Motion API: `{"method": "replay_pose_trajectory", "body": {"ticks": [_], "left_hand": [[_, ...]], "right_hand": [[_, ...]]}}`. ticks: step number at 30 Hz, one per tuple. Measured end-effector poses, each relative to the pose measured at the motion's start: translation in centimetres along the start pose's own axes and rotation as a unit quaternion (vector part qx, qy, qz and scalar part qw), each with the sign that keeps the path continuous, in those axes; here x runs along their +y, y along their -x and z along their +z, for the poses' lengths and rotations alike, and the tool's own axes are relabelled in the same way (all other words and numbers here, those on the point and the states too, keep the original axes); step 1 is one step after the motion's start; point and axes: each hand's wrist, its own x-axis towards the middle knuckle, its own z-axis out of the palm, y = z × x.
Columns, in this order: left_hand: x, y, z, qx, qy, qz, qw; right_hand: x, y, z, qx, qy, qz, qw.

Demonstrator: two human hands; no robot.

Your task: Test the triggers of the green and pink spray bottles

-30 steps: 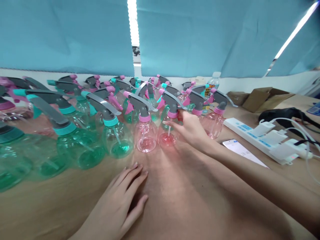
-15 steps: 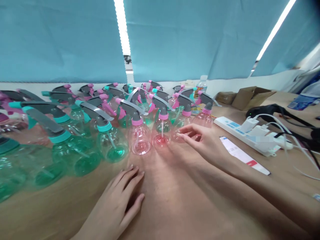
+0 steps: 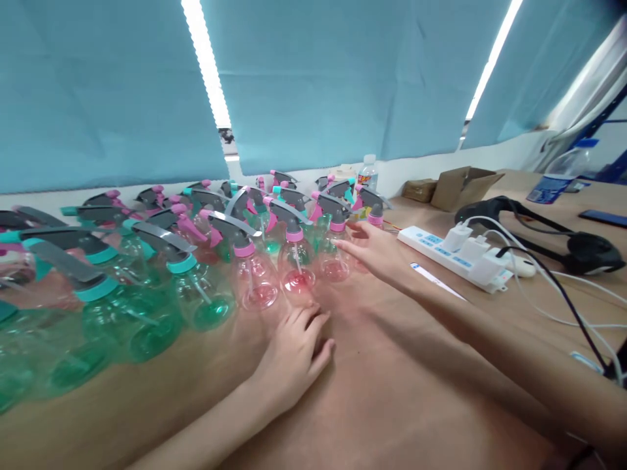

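Fingers apart and holding nothing, my left hand rests on the table in front of the middle pink spray bottle. My right hand reaches forward at the right end of the row, thumb and fingers spread. It is nearest to a pink spray bottle and hides much of another one at the end; whether it touches either I cannot tell. Further left stand a pink spray bottle and a green spray bottle. All have grey trigger heads and stand upright.
Several more green and pink spray bottles crowd the left and back. To the right lie a white power strip with plugs and cables, a phone and a black strapped device. Behind them are a cardboard box and a water bottle.
The view has swung to the right. My left hand has moved forward and right, closer to the pink bottles. My right hand stays by the right end of the row, fingers a little more spread.
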Motion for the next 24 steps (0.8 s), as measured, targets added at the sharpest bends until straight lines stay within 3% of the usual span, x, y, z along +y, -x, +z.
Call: {"method": "replay_pose_trajectory", "body": {"ticks": [5,11,15,19,24], "left_hand": [[0.9,-2.0,1.0,-0.008,-0.006,0.005,1.0],[0.9,-2.1,0.9,-0.016,0.002,0.009,1.0],[0.7,-2.0,0.7,-0.01,0.02,0.019,1.0],[0.6,-1.4,0.1,0.027,0.086,0.013,0.996],[0.7,-0.1,-0.6,0.09,0.167,-0.013,0.982]], "right_hand": [[0.4,-0.9,1.2,-0.005,-0.006,0.006,1.0],[1.1,-2.0,2.9,0.003,0.013,-0.008,1.0],[0.9,-2.0,2.4,-0.007,0.036,-0.017,0.999],[0.3,-0.1,0.7,-0.018,0.057,-0.035,0.998],[-0.7,4.6,-1.6,-0.03,0.057,-0.056,0.996]]}}
